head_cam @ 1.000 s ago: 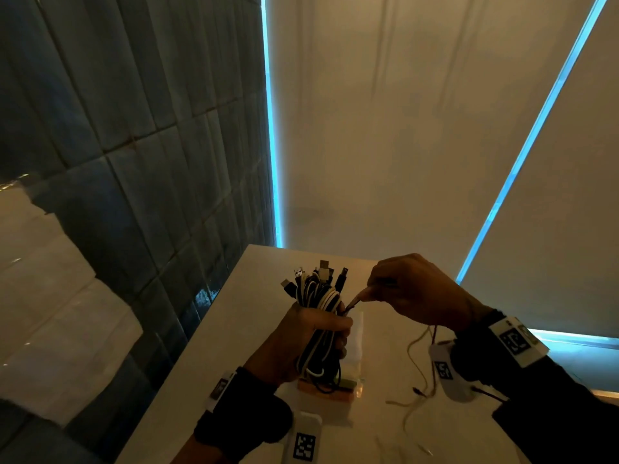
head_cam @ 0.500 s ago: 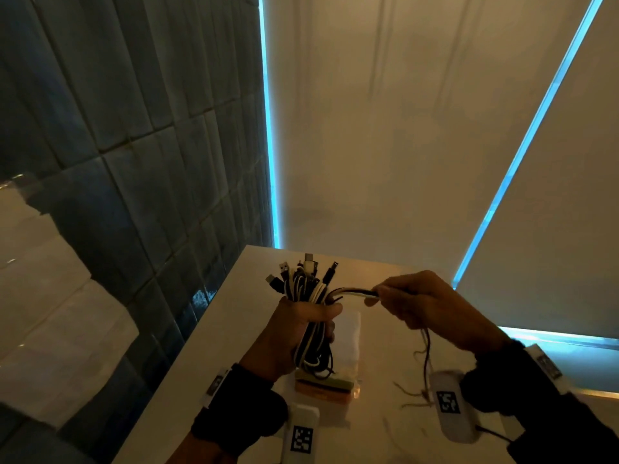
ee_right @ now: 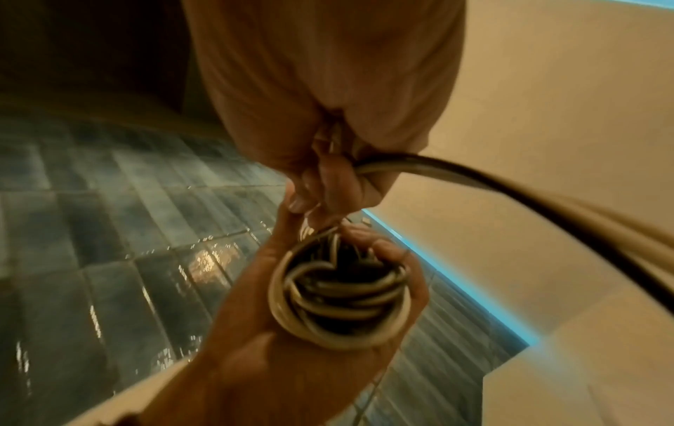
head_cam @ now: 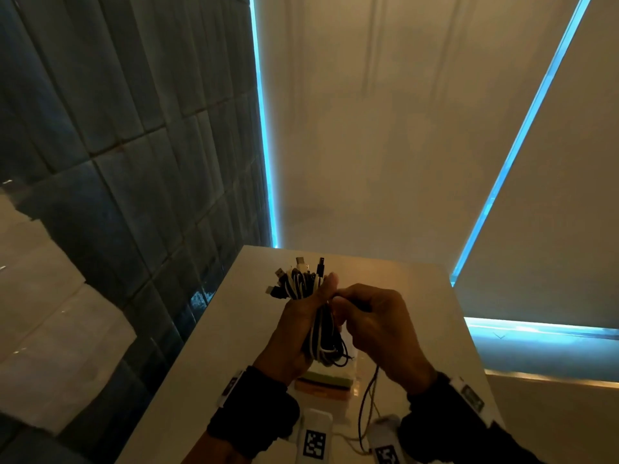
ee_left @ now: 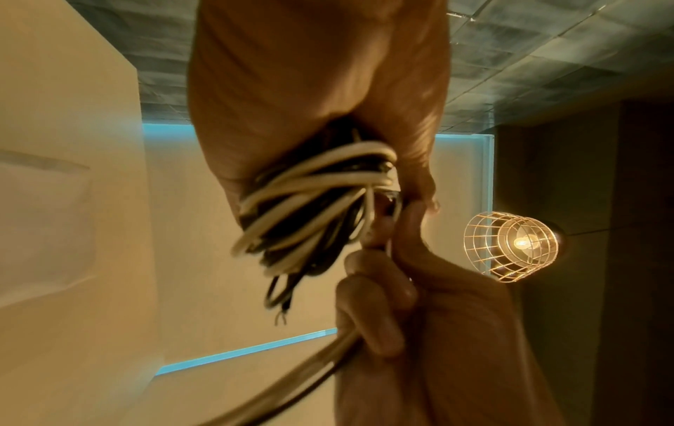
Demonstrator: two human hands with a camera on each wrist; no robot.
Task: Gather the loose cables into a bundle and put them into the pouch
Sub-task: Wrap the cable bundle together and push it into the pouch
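**Loose cable brought in against the bundle**

Nearest the head camera, a loose cable (head_cam: 363, 406) is seen trailing down to the bench (head_cam: 207, 346) beside the right wrist. It is pinched in the curled fingers of the right hand (head_cam: 378, 326), which has been drawn in from half a second ago, when it was held well apart, and now touches the left hand (head_cam: 298, 326). The bundle (head_cam: 318, 333) of black and white cables is gripped upright in the left fist, plugs fanned above. This is judged to be the last strand being added.

Beneath the bundle, the pouch (head_cam: 326, 385) lies flat on the bench, not yet filled.

Only the right wrist view shows the coiled loop ends (ee_right: 339, 294); only the left wrist view shows a caged lamp (ee_left: 510, 245) beyond.
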